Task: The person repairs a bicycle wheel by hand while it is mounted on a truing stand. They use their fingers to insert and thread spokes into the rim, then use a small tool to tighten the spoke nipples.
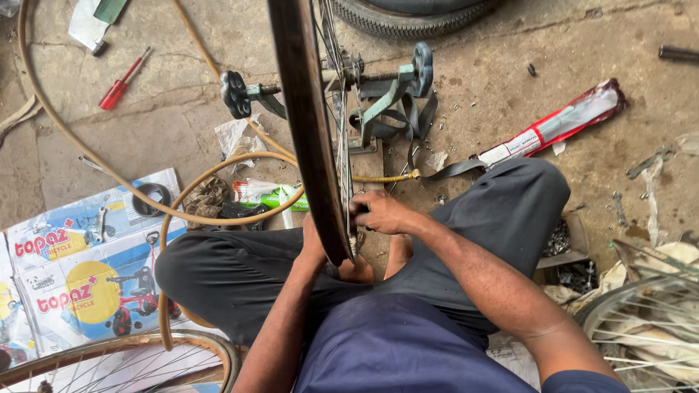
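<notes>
A: Where's the wheel?

B: The bicycle wheel (309,124) stands on edge in a green truing stand (378,98) on the concrete floor (167,124), running from the top edge of the view down to the person's lap. Its dark rim faces the camera and the spokes show on the right side of it.

A: And the right hand?

B: The right hand (382,212) comes in from the lower right, forearm angled up and to the left across the right knee. Knuckles are up, and the fingers are curled closed against the rim's lowest part, pinching something at the spokes. What exactly they grip is too small to tell.

A: The left?

B: The left hand (314,244) is mostly hidden behind the rim. The forearm rises straight up from the bottom of the view and the wrist meets the rim's left side. I cannot tell whether those fingers are open or closed.

A: What lies around?

B: A tan hose (109,175) loops over the floor left of the wheel. A red screwdriver (120,84) lies near the top left corner, a printed cardboard box (73,262) lies flat at the left edge, a red and clear packet (553,127) lies to the right, and a second spoked wheel (641,320) sits at the lower right
</notes>
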